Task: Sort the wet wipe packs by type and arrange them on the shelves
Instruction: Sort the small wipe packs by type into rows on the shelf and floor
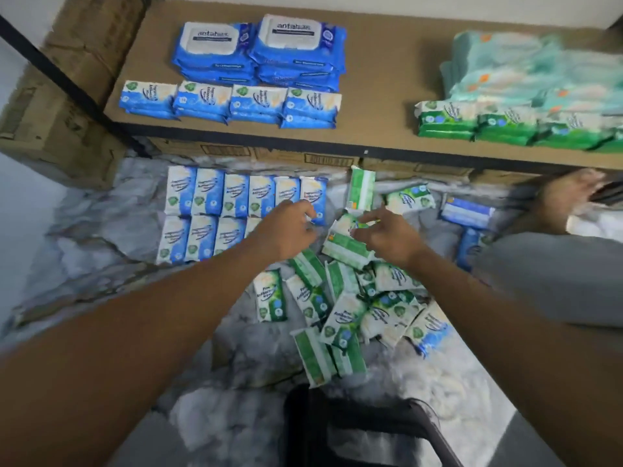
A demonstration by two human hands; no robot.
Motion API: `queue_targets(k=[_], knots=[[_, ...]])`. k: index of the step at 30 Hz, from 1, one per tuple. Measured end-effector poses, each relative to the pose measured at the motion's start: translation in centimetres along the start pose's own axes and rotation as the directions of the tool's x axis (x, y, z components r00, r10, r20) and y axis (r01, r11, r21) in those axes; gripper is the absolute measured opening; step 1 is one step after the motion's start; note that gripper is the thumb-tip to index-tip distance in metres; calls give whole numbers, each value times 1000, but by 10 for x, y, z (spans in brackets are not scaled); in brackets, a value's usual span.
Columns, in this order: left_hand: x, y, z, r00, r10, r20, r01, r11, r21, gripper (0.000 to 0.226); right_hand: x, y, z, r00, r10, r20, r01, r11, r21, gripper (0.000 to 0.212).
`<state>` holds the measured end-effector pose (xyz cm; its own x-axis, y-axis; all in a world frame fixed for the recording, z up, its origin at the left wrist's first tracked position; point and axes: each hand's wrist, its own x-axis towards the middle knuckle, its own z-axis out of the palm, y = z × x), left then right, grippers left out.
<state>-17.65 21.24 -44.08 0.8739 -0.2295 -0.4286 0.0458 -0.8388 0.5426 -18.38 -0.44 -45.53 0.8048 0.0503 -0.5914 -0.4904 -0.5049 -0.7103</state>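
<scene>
Two rows of small blue wipe packs [215, 214] lie on the marble floor below the shelf. My left hand [288, 230] is at the right end of these rows, fingers curled on the lower end of the last blue pack [315, 193]. My right hand [387, 234] grips a green pack [345, 246] at the top of a loose heap of green packs [347, 308]. On the shelf board [377, 96] sit large blue lidded packs [263, 50], a row of small blue packs [229, 102], green packs [505, 124] and pale green packs [526, 69].
Cardboard boxes [57, 106] stand at the left and under the shelf. A person's grey-clad knee [553, 271] and bare foot [566, 197] are at the right, with two blue packs [467, 212] beside them. A black object [357, 429] is at the bottom edge.
</scene>
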Motion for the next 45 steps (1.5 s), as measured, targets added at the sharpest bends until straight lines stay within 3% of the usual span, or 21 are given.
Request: queue_targets(k=[3,9,14,21,24,26,30,34,37,40,42,45], knots=[[-12,15,50,999,-42,30,45,993,-112,31,-17,40,-9,997,60,-38,-59,998,19,27],[-11,45,117,996,-61,68,74,973,-220,25,-44,123,-30,947,204,-247,-173,975,142,15],[9,92,161,992,-30,125,60,969,-241,20,-51,171,-49,863,302,-405,-249,952,179,12],[48,150,211,981,19,194,23,976,-215,12,-24,199,-77,707,421,-569,-230,897,378,10],[42,158,243,966,94,242,-58,986,-153,7,-14,215,-83,687,456,-566,-252,880,403,14],[30,152,267,956,162,244,-137,984,-114,18,-9,223,-82,672,486,-558,-266,862,431,17],[13,138,300,981,173,92,-179,982,64,37,-1,231,-73,674,507,-537,-298,852,431,32],[4,140,303,980,192,58,-200,959,202,51,9,228,-73,648,554,-523,-365,828,425,50],[4,141,305,984,166,72,-179,951,252,56,17,229,-74,649,617,-446,-375,768,519,64],[2,147,303,987,118,109,-133,982,135,46,29,252,-68,652,647,-396,-300,700,648,67],[3,148,291,987,79,140,-75,997,-33,38,23,240,-70,654,620,-433,-260,722,642,63],[9,139,260,984,29,176,-1,988,-156,25,2,201,-79,684,581,-441,-193,727,659,38]])
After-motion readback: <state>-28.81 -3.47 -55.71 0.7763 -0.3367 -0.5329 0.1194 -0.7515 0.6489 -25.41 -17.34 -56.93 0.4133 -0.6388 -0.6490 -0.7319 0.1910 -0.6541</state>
